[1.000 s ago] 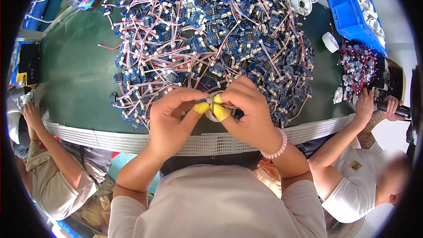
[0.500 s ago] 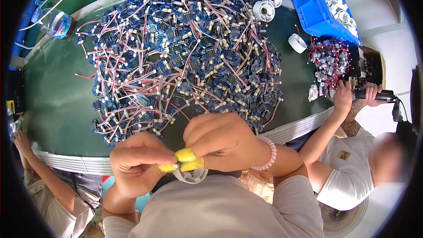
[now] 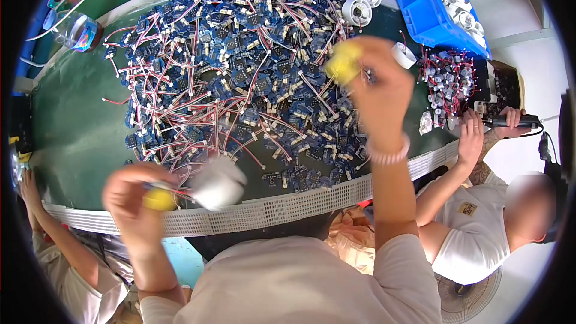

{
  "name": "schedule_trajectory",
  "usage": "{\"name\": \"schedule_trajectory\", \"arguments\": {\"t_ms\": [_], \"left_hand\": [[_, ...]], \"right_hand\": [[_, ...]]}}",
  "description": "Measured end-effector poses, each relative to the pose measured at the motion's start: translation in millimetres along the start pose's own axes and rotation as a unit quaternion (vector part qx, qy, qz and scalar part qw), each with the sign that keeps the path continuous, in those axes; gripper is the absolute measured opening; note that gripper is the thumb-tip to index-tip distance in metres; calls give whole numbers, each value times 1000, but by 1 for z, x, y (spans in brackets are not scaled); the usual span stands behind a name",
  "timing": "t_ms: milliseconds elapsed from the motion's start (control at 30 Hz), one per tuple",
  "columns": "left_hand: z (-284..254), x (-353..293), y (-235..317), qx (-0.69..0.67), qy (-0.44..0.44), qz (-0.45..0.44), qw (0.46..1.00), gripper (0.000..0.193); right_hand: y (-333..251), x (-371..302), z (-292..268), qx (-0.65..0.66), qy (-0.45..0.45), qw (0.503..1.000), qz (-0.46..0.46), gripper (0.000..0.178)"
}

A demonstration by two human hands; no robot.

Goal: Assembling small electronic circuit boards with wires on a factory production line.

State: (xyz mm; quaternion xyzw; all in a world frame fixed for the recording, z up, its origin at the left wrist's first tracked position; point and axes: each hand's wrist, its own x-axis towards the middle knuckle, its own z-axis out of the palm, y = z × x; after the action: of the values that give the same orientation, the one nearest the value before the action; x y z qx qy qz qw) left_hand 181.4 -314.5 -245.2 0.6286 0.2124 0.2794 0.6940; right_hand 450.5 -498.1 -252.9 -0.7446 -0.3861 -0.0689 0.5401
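Note:
My left hand [image 3: 135, 201], with yellow covering on a fingertip, is closed on thin wires [image 3: 183, 192] near the table's front edge. From these wires hangs a white round plastic housing [image 3: 219, 185], blurred by motion. My right hand [image 3: 384, 87] is raised over the right side of a wide pile of small blue circuit boards [image 3: 252, 78] with white-and-red cables. Yellow coverings [image 3: 345, 63] show on its fingertips, also smeared. Its fingers are curled, and a small dark shiny thing shows among them, too blurred to name.
White round housings [image 3: 357, 12] stand at the pile's far right; another housing [image 3: 404, 55] lies nearer. A blue bin [image 3: 423, 15] holds more. Small wired parts [image 3: 450, 81] are heaped beside a co-worker's hands [image 3: 474, 132]. Another worker's hand [image 3: 29, 187] is at left, below a plastic bottle [image 3: 78, 33].
My hands, together before my body, have parted. The left moved left with the white housing swinging from its wires; the right rose forward and right over the pile.

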Motion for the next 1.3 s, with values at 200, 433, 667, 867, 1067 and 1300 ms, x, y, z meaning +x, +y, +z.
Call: {"name": "schedule_trajectory", "arguments": {"t_ms": [200,433,667,867,1067,1300], "left_hand": [[-138,27,-5,123,260,74,955,18],[-108,54,-7,602,317,230,696,35],[13,44,-15,512,-72,185,836,28],[24,41,-23,557,-92,151,812,32],[33,37,-22,494,-147,168,840,30],[34,21,-8,352,-49,208,911,28]], "right_hand": [[93,40,-42,-249,-7,960,-125,21],[86,44,-22,56,135,989,34,15],[-23,-19,-1,125,7,984,130,18],[-31,-72,47,228,-111,958,133,22],[-39,-73,54,194,-127,963,138,23],[-44,-75,57,149,-134,975,92,22]]}}
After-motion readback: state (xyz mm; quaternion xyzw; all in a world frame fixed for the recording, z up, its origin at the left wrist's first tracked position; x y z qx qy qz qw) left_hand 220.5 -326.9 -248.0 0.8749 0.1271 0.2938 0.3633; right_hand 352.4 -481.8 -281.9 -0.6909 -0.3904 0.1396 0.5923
